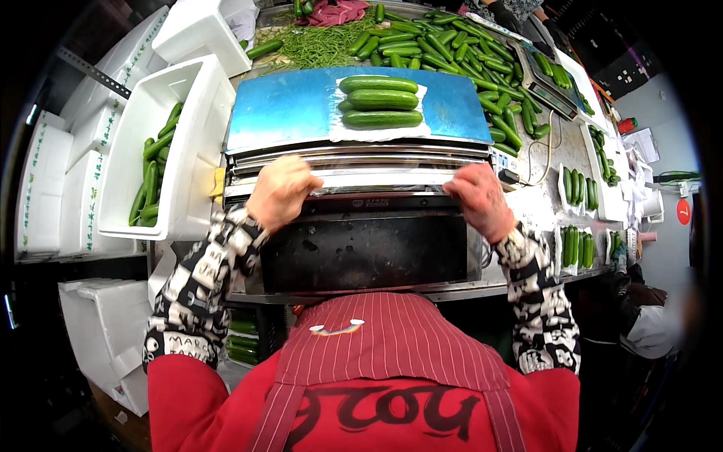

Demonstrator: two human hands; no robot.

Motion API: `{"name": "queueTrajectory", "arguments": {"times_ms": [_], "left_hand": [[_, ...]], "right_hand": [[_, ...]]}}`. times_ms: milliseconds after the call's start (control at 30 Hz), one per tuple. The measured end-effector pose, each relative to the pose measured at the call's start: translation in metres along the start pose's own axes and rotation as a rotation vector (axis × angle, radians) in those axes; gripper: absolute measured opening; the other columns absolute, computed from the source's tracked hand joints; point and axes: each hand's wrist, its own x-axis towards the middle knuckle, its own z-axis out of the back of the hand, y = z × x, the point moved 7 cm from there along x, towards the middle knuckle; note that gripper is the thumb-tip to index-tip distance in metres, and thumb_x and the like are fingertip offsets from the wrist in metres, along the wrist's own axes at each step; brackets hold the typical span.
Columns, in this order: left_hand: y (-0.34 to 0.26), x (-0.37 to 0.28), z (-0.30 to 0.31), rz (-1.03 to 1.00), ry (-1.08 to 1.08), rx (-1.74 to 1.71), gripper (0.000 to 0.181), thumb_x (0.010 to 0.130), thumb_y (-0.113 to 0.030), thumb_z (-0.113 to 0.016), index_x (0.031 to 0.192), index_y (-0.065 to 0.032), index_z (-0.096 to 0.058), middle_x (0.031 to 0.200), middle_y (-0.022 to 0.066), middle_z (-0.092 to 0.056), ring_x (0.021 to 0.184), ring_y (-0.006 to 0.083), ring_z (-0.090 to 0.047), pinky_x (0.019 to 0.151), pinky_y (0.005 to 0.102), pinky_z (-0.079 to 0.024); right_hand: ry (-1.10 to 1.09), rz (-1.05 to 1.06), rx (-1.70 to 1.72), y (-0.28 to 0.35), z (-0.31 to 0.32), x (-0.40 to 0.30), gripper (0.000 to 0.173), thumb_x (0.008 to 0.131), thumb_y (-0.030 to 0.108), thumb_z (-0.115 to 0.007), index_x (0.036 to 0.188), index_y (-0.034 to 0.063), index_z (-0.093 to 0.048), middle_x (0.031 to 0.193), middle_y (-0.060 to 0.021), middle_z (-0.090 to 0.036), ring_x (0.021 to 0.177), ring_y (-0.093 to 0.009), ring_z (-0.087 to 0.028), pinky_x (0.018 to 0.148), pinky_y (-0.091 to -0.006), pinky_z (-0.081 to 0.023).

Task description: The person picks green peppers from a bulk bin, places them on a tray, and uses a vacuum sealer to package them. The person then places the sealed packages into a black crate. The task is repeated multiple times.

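A film wrapping machine stands before me, with a blue top plate (288,107), metal rollers and a dark front plate (364,254). Between my hands stretches a strip of clear plastic film (390,176) over the rollers. My left hand (284,192) pinches it at the left, fingers curled. At the right end, my right hand (480,198) grips it the same way. Beyond them, on the blue plate, several cucumbers (383,100) lie stacked on a white sheet (378,135). The fingertips' exact hold on the film is partly hidden.
A white foam box (195,186) with cucumbers stands at left, near stacked foam boxes (82,209). Loose cucumbers (435,42) and green beans (325,45) cover the table's back. A scale (551,85) and packed cucumbers (570,247) lie at right. Other people are at the far and right edges.
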Motion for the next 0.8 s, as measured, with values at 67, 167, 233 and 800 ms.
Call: {"name": "queueTrajectory", "arguments": {"times_ms": [67, 167, 233, 800], "left_hand": [[-0.02, -0.011, 0.025, 0.124, -0.048, -0.205, 0.012, 0.07, 0.005, -0.063, 0.078, -0.0036, -0.061, 0.068, 0.0088, -0.057, 0.063, 0.0263, -0.058, 0.057, 0.0343, -0.045], [-0.042, -0.028, 0.058, 0.483, -0.109, -0.55, 0.015, 0.078, 0.01, -0.058, 0.085, -0.0005, -0.065, 0.074, 0.0101, -0.059, 0.057, 0.016, -0.061, 0.048, 0.0251, -0.046], [-0.041, -0.02, 0.085, 0.474, -0.346, -0.792, 0.008, 0.085, 0.005, -0.056, 0.091, 0.0012, -0.06, 0.082, 0.0122, -0.06, 0.061, 0.0182, -0.062, 0.06, 0.0282, -0.055], [0.146, 0.077, -0.072, 0.688, -0.197, -0.019, 0.029, 0.087, -0.004, -0.047, 0.116, -0.0006, -0.051, 0.101, 0.0269, -0.06, 0.096, 0.0434, -0.056, 0.084, 0.0479, -0.045]], "right_hand": [[0.035, -0.07, 0.105, 0.022, 0.018, -0.01, 0.023, 0.069, -0.004, -0.066, 0.09, 0.0062, -0.063, 0.084, -0.007, -0.057, 0.079, -0.027, -0.055, 0.069, -0.0361, -0.045], [0.095, -0.322, 0.295, 0.05, 0.052, -0.021, 0.024, 0.071, -0.009, -0.065, 0.093, 0.0027, -0.063, 0.087, -0.0127, -0.057, 0.078, -0.026, -0.059, 0.064, -0.0334, -0.051], [-0.05, -0.395, 0.458, 0.058, 0.084, -0.014, 0.014, 0.081, -0.007, -0.056, 0.092, 0.0006, -0.059, 0.091, -0.0121, -0.055, 0.082, -0.022, -0.058, 0.069, -0.0348, -0.054], [0.242, -0.866, -0.067, -0.156, -0.118, 0.111, 0.037, 0.097, 0.029, -0.042, 0.106, -0.0014, -0.06, 0.121, -0.0217, -0.055, 0.112, -0.038, -0.051, 0.096, -0.039, -0.041]]}}
